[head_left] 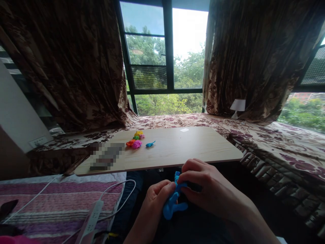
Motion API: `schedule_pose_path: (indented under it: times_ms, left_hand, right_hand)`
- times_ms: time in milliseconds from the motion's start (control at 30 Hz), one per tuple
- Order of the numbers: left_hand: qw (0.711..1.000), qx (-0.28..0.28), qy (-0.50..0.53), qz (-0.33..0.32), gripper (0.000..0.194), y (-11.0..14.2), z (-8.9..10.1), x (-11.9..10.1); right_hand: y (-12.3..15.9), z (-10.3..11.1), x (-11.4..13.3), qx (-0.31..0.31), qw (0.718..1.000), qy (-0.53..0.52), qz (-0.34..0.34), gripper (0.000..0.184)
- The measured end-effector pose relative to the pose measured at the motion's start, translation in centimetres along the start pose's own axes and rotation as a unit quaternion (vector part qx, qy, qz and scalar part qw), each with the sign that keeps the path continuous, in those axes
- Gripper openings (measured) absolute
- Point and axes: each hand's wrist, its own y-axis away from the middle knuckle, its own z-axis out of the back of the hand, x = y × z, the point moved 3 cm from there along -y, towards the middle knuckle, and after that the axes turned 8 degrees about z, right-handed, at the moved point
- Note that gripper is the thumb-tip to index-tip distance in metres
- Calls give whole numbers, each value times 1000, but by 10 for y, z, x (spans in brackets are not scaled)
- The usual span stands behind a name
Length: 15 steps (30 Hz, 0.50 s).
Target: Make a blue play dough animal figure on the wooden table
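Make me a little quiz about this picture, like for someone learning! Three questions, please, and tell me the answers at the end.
1. True or false: the left hand and the right hand both touch the bright blue object with rounded lobes.

2. Fill the gap: on the pale wooden tabletop, the small blue piece lies to the ____ of the pile of colourful lumps, as seen in the picture.

3. Choose: what does the small lamp with the white shade stand on?
A) the tabletop
B) the flower-patterned cloth
C) the striped quilt

Key: 1 true; 2 right; 3 B.
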Motion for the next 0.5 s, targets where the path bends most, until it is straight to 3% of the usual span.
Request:
schedule_pose_path:
  times_ms: [200, 500]
  left_hand:
    - [1000, 14, 10, -6, 25, 0, 2, 1]
    - [1000, -15, 11, 4, 27, 3, -1, -6]
  right_hand:
    - [0, -4, -2, -8, 1000, -17, 5, 12]
    - [0, 0, -1, -22, 999, -36, 6, 21]
